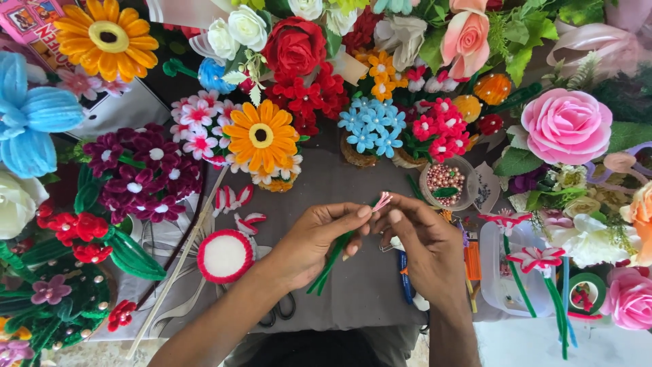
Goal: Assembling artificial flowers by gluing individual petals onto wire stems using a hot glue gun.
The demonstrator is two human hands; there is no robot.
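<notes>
Both hands meet over the grey cloth [353, 183] at the middle of the table. The left hand [314, 241] is closed around a bundle of green pipe-cleaner stems [331, 264], thumb and forefinger pinched at its top end, while the right hand [420, 239] pinches a small pink-and-white petal piece [382, 200] between thumb and forefinger, right at the tip of the stems — the two hands' fingertips nearly touch there. Judging from this, the flower in hand is at an early stage: the stem is made and one petal sits at its head, with the rest of the bloom not yet there. Two finished flowers of the same pink-and-white kind [536, 259] stand on green stems just right of the right hand, by a clear plastic box [499, 285], and loose red-and-white petals [234, 198] lie on the cloth to the left, so some parts look ready and others are already built. Near the left forearm lies a round white pad edged in red [225, 255], and a pair of scissors [282, 309] shows partly under that arm. A small clear cup of pinkish beads [446, 181] stands just beyond the right hand. All around are many completed craft flowers — an orange daisy [261, 136], a blue cluster [372, 124], a large pink rose [567, 126]
</notes>
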